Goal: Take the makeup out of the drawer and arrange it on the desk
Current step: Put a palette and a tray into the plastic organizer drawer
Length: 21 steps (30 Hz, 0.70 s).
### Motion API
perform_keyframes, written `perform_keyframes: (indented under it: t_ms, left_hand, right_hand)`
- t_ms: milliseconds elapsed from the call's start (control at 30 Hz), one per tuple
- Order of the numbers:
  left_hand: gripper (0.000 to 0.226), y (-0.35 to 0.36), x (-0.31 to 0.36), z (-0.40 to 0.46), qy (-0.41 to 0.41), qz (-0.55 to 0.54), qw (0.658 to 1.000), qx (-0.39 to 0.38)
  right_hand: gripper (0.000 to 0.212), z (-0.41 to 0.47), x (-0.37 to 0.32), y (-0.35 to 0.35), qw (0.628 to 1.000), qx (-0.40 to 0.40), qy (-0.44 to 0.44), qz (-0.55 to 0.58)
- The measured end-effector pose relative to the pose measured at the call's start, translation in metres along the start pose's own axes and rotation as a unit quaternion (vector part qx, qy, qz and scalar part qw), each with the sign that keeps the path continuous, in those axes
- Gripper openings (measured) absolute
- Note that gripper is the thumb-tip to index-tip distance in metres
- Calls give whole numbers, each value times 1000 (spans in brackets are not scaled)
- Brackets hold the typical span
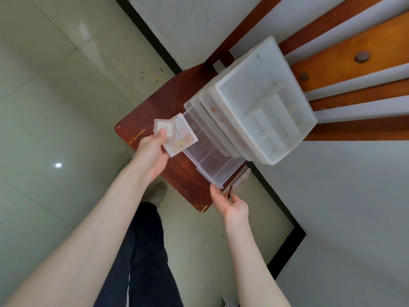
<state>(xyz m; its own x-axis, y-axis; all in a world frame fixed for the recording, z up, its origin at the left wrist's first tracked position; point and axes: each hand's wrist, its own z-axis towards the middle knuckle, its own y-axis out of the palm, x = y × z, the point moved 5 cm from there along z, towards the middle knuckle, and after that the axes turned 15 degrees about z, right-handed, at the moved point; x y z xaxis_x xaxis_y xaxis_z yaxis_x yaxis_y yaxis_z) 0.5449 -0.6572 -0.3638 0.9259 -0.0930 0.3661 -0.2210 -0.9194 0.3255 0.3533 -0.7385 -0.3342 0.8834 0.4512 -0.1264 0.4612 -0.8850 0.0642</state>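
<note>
Here we hold makeup in both hands, clear of the pulled-out drawer that lies between them, likely so it can go onto the desk. Our left hand pinches two palettes, a small white compact stacked on an eyeshadow palette, thumb on top. Our right hand, palm up, grips a slim dark-edged case on edge.

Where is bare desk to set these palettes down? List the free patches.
Bare wood on the desk lies left of the open drawer, behind the left hand, and along the near edge between both hands. The organizer and drawer crowd the right side.
</note>
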Motion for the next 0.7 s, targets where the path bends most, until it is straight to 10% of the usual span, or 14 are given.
perform_keyframes:
  t_ms: [700]
  left_hand:
    - [38, 72, 14, 36, -9, -131, 981, -140]
  right_hand:
    - [51, 23, 2, 68, 966, -145, 43, 208]
